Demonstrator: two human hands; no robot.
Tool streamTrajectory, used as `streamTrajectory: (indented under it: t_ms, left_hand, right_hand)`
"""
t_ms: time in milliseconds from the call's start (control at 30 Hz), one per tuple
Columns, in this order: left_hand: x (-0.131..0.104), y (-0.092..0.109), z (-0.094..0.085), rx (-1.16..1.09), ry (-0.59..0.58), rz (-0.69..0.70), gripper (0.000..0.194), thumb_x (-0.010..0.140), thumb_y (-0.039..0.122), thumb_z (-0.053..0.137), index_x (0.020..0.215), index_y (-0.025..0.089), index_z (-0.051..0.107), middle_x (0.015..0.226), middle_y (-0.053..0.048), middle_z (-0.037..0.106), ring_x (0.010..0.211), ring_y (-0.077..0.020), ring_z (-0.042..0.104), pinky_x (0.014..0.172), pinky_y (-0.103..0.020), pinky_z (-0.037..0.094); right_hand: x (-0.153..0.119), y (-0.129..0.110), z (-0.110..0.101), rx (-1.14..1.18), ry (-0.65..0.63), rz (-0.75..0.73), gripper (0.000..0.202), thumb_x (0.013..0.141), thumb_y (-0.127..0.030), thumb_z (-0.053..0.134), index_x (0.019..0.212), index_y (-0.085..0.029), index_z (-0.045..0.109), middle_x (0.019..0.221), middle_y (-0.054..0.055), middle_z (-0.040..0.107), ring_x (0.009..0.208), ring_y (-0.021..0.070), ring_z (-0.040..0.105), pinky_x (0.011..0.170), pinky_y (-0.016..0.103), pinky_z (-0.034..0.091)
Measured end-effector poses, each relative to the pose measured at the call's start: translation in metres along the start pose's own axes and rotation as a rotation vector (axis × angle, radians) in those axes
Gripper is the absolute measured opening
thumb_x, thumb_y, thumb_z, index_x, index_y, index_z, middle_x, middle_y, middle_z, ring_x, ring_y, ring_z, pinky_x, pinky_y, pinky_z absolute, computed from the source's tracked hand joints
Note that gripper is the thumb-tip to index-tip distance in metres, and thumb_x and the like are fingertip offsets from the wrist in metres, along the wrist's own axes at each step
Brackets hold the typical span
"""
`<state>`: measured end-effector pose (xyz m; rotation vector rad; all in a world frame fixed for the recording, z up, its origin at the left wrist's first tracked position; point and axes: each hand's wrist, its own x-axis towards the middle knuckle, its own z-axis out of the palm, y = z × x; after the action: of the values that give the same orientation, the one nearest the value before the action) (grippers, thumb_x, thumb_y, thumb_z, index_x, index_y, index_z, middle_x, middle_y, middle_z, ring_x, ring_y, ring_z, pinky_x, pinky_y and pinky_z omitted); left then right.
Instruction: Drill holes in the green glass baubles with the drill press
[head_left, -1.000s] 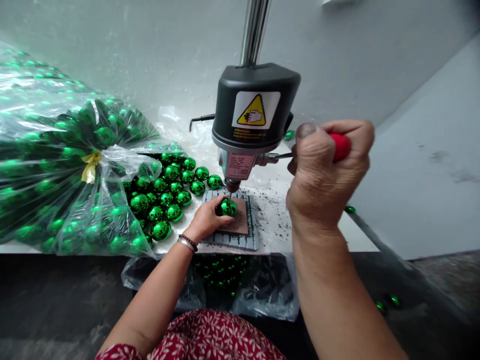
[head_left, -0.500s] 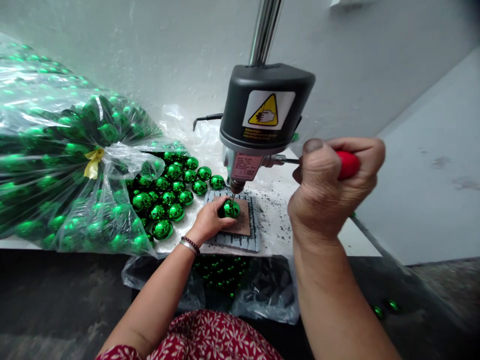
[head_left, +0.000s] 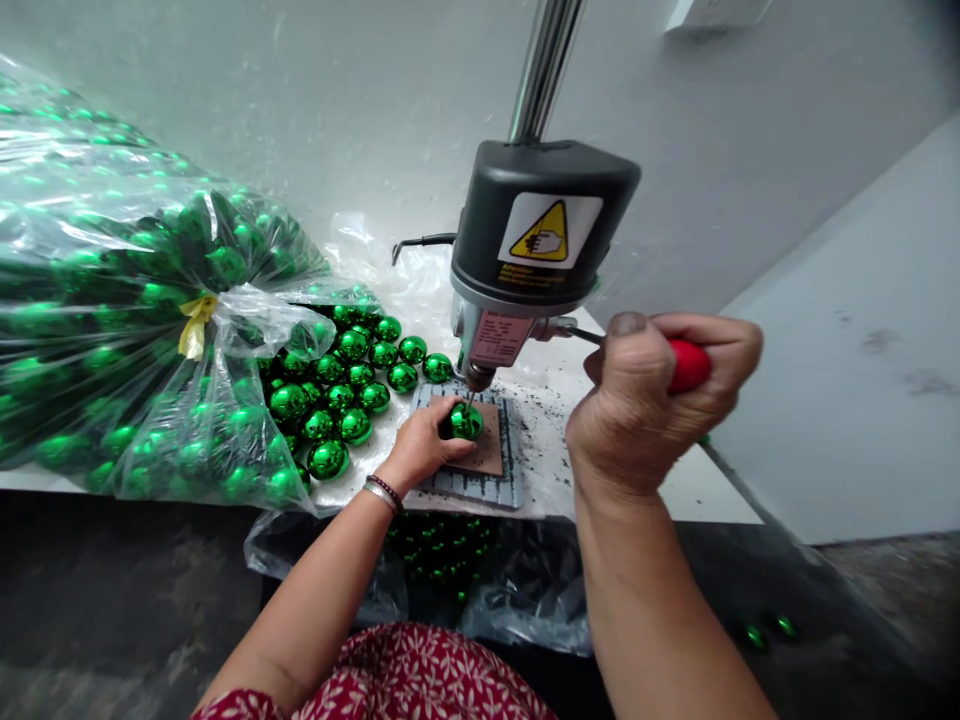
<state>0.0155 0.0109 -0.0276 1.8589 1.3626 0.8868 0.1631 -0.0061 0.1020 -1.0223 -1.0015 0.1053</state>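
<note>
Between thumb and fingers, my left hand (head_left: 421,442) grips a shiny green ball (head_left: 466,422) on a brown square board (head_left: 489,455). The board lies on a grey ribbed plate (head_left: 513,490). Directly over the ball is the drill press (head_left: 546,225), its thin bit reaching down to the ball's top; whether the bit has entered it I cannot tell. My right hand (head_left: 656,400) is wrapped round the red knob (head_left: 688,366) of the press's lever, to the right of the drill head.
Several loose green balls (head_left: 327,459) lie left of the plate, beside a large clear bag (head_left: 150,320) of balls tied with yellow ribbon. Dark shavings are scattered on the white tabletop (head_left: 555,480). An open plastic bag (head_left: 525,610) with balls hangs below the table edge. Two balls (head_left: 754,636) rest on the floor.
My right hand has swung the lever's red knob downward, and the drill head sits slightly lower. My left hand still holds the ball on the board. The view has shifted a little.
</note>
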Motion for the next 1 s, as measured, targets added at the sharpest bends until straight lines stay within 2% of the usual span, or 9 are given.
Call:
streamTrajectory:
  t_ms: [100, 267, 500, 800, 900, 1000]
  left_hand:
    - [0.000, -0.001, 0.001, 0.013, 0.016, 0.002, 0.065, 0.067, 0.029, 0.076, 0.129, 0.022, 0.055, 0.123, -0.006, 0.065, 0.112, -0.0245, 0.060, 0.104, -0.038, 0.042]
    - [0.000, -0.004, 0.002, 0.041, 0.023, 0.013, 0.067, 0.067, 0.030, 0.076, 0.130, 0.022, 0.055, 0.124, -0.007, 0.064, 0.111, -0.0247, 0.061, 0.102, -0.037, 0.043]
    - [-0.001, 0.000, 0.000, 0.057, 0.015, 0.010, 0.066, 0.068, 0.031, 0.075, 0.130, 0.023, 0.054, 0.125, -0.006, 0.064, 0.111, -0.0241, 0.060, 0.100, -0.036, 0.045]
    - [-0.001, -0.001, 0.001, -0.010, 0.017, -0.009, 0.066, 0.067, 0.031, 0.075, 0.129, 0.019, 0.055, 0.119, -0.007, 0.066, 0.107, -0.0234, 0.061, 0.099, -0.035, 0.044]
    - [0.000, 0.002, 0.001, -0.010, 0.021, -0.009, 0.062, 0.066, 0.029, 0.075, 0.125, 0.020, 0.057, 0.116, -0.005, 0.067, 0.104, -0.0230, 0.061, 0.098, -0.035, 0.044]
    - [-0.001, 0.008, -0.002, -0.006, 0.027, -0.045, 0.059, 0.066, 0.029, 0.074, 0.122, 0.019, 0.059, 0.112, -0.005, 0.067, 0.101, -0.0228, 0.061, 0.093, -0.033, 0.046]
  right_hand:
    - [-0.003, 0.004, 0.002, 0.014, 0.097, -0.048, 0.028, 0.074, -0.044, 0.057, 0.076, -0.019, 0.045, 0.071, -0.002, 0.046, 0.064, 0.0068, 0.046, 0.058, 0.025, 0.039]
    - [-0.010, 0.017, 0.002, -0.011, 0.134, -0.090, 0.029, 0.076, -0.046, 0.053, 0.076, -0.019, 0.043, 0.067, -0.002, 0.040, 0.062, 0.0068, 0.045, 0.059, 0.025, 0.040]
    - [-0.018, 0.026, -0.001, -0.028, 0.094, -0.120, 0.025, 0.081, -0.044, 0.046, 0.080, -0.020, 0.039, 0.066, -0.003, 0.036, 0.063, 0.0074, 0.047, 0.062, 0.026, 0.043]
    - [-0.032, 0.028, -0.010, 0.107, -0.005, -0.133, 0.026, 0.079, -0.041, 0.052, 0.077, -0.019, 0.039, 0.058, -0.006, 0.043, 0.054, 0.0066, 0.047, 0.057, 0.025, 0.041]
    - [-0.023, 0.019, -0.007, 0.072, 0.045, -0.125, 0.026, 0.079, -0.040, 0.054, 0.077, -0.017, 0.043, 0.062, -0.005, 0.045, 0.058, 0.0056, 0.048, 0.059, 0.024, 0.041]
    - [0.005, 0.003, 0.003, 0.006, 0.080, -0.131, 0.027, 0.079, -0.040, 0.057, 0.076, -0.014, 0.047, 0.069, -0.003, 0.046, 0.062, 0.0023, 0.044, 0.063, 0.021, 0.040]
